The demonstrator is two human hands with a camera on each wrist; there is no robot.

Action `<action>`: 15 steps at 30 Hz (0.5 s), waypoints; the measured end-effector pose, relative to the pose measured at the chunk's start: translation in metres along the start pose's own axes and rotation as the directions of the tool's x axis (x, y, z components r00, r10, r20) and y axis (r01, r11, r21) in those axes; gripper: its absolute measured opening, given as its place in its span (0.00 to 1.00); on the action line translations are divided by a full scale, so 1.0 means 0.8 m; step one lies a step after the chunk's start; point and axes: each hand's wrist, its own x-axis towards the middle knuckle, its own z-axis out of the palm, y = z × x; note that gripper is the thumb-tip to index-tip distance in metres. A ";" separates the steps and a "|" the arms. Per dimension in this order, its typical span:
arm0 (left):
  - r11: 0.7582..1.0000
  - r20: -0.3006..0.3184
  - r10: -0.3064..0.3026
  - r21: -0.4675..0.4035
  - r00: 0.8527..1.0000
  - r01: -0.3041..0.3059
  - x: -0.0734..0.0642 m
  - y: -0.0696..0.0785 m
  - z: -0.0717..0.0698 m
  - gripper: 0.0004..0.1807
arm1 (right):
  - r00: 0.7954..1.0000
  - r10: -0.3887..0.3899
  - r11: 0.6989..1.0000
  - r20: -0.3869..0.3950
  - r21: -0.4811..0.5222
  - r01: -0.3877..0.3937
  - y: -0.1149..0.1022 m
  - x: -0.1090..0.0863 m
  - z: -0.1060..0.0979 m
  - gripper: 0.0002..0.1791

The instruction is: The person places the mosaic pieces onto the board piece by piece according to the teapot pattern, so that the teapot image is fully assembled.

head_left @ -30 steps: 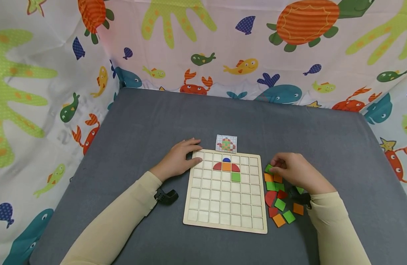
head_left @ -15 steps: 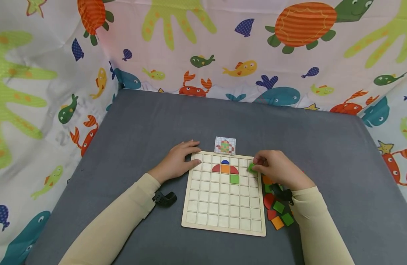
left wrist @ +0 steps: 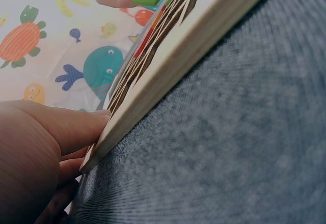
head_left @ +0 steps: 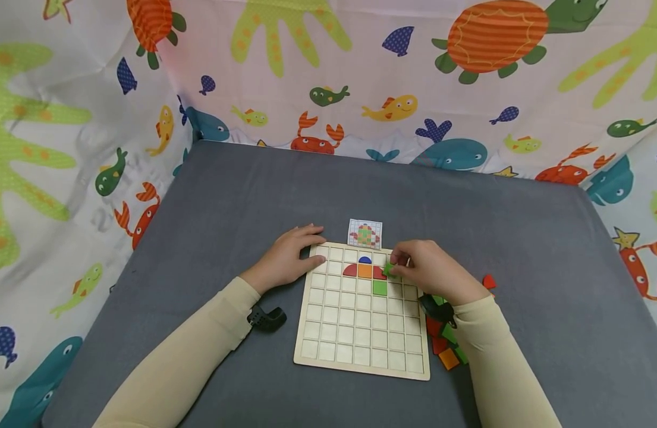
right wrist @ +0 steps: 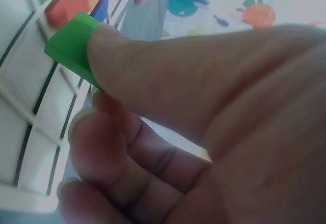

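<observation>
A wooden grid board (head_left: 346, 318) lies flat. In its upper part sit a blue half-round tile (head_left: 365, 260), an orange square (head_left: 364, 271) between two red curved tiles (head_left: 350, 270), and a green square (head_left: 380, 288). My left hand (head_left: 286, 255) rests at the upper left corner, its thumb (left wrist: 84, 130) on the rim and the other fingers stretched along the far edge. Over the upper right cells, my right hand (head_left: 432, 267) pinches a green square tile (right wrist: 74, 46) between thumb and fingers. In the right wrist view this tile is tilted over the grid.
A small printed pattern card (head_left: 365, 233) lies at the board's far edge. Loose red, green and orange tiles (head_left: 449, 358) lie right of the board, partly hidden by my right arm. A single red tile (head_left: 489, 281) lies beyond the forearm. Patterned cloth (head_left: 360, 77) surrounds the grey table (head_left: 242, 196).
My right hand picked up a green square from the loose tiles and carried it left over the board, next to the right red tile. My left hand has stayed at the corner.
</observation>
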 end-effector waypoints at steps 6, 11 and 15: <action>1.000 0.001 -0.010 0.005 1.000 0.010 0.000 0.000 0.000 0.27 | 0.998 -0.055 0.998 0.017 0.011 0.055 -0.010 0.007 0.008 0.05; 1.000 -0.002 -0.017 0.009 1.000 0.017 0.002 -0.001 0.003 0.27 | 0.996 -0.086 0.996 0.024 0.006 0.086 -0.019 0.009 0.017 0.04; 1.000 -0.008 -0.012 0.012 1.000 0.012 0.002 -0.003 0.002 0.26 | 0.995 -0.098 0.995 0.035 0.016 0.097 -0.026 0.010 0.023 0.05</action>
